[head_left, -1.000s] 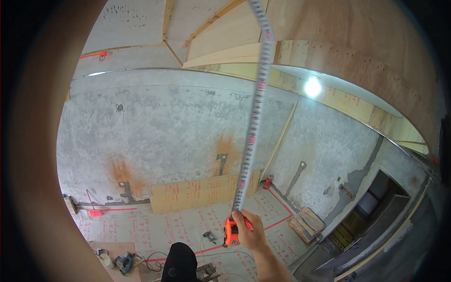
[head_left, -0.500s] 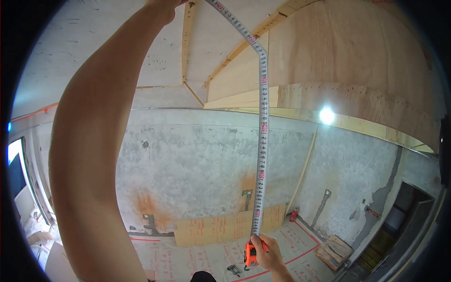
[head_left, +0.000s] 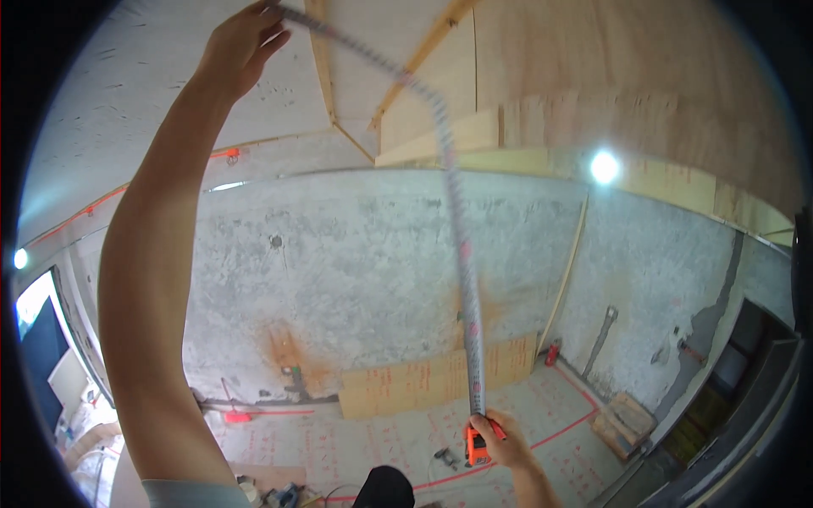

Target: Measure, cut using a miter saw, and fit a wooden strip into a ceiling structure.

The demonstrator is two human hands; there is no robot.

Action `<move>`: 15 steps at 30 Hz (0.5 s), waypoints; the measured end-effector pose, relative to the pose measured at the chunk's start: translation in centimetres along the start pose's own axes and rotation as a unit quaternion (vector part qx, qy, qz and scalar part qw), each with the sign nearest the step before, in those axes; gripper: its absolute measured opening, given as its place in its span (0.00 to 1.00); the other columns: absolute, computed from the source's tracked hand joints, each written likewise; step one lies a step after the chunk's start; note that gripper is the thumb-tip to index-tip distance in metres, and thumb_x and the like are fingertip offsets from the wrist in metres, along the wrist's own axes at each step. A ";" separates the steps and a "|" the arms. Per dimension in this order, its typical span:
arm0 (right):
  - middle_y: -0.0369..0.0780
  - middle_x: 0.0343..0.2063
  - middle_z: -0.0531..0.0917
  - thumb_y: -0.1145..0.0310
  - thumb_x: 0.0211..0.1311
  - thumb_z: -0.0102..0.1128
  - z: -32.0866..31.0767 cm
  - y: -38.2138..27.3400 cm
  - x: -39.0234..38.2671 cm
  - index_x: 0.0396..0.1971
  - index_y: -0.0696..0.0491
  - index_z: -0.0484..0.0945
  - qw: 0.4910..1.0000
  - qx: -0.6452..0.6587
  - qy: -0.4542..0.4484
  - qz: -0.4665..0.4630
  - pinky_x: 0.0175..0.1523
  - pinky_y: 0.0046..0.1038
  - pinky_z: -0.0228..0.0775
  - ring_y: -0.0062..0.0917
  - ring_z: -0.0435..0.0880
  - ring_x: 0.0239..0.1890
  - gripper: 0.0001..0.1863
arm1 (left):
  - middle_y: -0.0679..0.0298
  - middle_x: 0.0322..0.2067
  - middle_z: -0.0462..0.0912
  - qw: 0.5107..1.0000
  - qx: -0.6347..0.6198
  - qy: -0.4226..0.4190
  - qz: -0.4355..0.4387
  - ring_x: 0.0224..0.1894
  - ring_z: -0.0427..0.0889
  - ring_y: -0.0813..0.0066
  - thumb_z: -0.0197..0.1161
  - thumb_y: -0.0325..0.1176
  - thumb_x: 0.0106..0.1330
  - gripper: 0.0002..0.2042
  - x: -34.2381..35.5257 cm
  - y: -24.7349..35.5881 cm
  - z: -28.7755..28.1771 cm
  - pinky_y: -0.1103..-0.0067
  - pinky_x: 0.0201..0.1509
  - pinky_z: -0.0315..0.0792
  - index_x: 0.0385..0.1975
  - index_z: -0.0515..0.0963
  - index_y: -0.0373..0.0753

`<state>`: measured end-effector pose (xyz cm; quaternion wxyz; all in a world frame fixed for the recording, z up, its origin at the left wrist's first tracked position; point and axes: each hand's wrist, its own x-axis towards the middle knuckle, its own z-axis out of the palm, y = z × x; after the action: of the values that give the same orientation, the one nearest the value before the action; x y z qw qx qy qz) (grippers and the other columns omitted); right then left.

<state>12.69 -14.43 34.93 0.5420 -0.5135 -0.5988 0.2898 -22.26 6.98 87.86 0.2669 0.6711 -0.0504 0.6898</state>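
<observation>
My left hand is raised at the upper left, below the white ceiling panels, with its fingertips closed on the end of a steel tape blade. The blade, blurred by motion, runs right from there, kinks sharply, then drops to the orange tape measure case. My right hand grips that case low in the view, thumb on the blade where it leaves the case. Something red shows beside the thumb; I cannot make out what it is.
Wooden battens and a curved plywood panel hang overhead, near a bright lamp. Boards lean on the bare grey wall. A power tool, a red extinguisher and stacked boards are on the covered floor.
My left hand has come down and left, fully into view, with the blade's end. The blade's kink has shifted left. My right hand and the case appear slightly farther right; the view has shifted.
</observation>
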 end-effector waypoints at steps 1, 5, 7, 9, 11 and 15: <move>0.37 0.24 0.81 0.62 0.75 0.51 -0.4 2.3 -0.5 0.34 0.57 0.79 0.997 0.035 -0.039 0.058 0.34 0.25 0.72 0.18 0.78 0.26 0.15 | 0.62 0.45 0.80 1.000 -0.001 -0.003 -0.023 0.46 0.79 0.72 0.53 0.24 0.74 0.16 -2.1 -2.9 0.1 0.73 0.61 0.75 0.59 0.73 0.31; 0.35 0.24 0.80 0.64 0.75 0.51 -1.5 14.1 -5.9 0.35 0.59 0.79 0.987 0.014 -0.132 0.096 0.37 0.25 0.72 0.18 0.77 0.28 0.14 | 0.63 0.42 0.80 0.951 0.122 -0.158 -0.237 0.44 0.80 0.76 0.57 0.24 0.68 0.16 -16.0 -13.1 -1.5 0.76 0.56 0.78 0.56 0.76 0.34; 0.36 0.24 0.81 0.63 0.74 0.52 -0.5 18.7 -9.2 0.34 0.59 0.79 0.961 0.025 -0.198 0.192 0.36 0.25 0.72 0.20 0.77 0.27 0.15 | 0.63 0.40 0.81 0.906 0.086 -0.224 -0.348 0.43 0.81 0.76 0.60 0.24 0.65 0.16 -23.7 -18.9 -1.8 0.75 0.53 0.79 0.54 0.77 0.33; 0.35 0.23 0.81 0.63 0.74 0.52 0.0 22.4 -13.7 0.33 0.59 0.80 0.949 0.018 -0.201 0.241 0.35 0.25 0.72 0.19 0.77 0.26 0.15 | 0.63 0.39 0.82 0.849 0.080 -0.264 -0.450 0.43 0.82 0.75 0.63 0.24 0.61 0.18 -33.0 -26.1 -0.6 0.75 0.53 0.79 0.53 0.77 0.32; 0.36 0.22 0.81 0.61 0.74 0.51 1.1 22.9 -17.7 0.33 0.59 0.81 0.932 0.047 -0.188 0.305 0.35 0.27 0.72 0.19 0.78 0.26 0.17 | 0.58 0.40 0.82 0.790 0.031 -0.284 -0.542 0.43 0.83 0.71 0.66 0.21 0.57 0.23 -45.1 -33.3 2.2 0.73 0.50 0.79 0.55 0.74 0.32; 0.40 0.19 0.79 0.62 0.71 0.53 5.0 30.5 -24.0 0.28 0.58 0.79 0.915 0.071 -0.083 0.388 0.31 0.30 0.71 0.25 0.78 0.23 0.16 | 0.57 0.48 0.83 0.771 0.036 -0.295 -0.563 0.55 0.79 0.62 0.62 0.34 0.65 0.24 -80.3 -45.3 3.0 0.62 0.61 0.72 0.62 0.72 0.37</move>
<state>14.33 -26.36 -2.28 0.3702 -0.6395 -0.3731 0.5611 -3.32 20.17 -1.45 0.5553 0.7590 0.2849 0.1854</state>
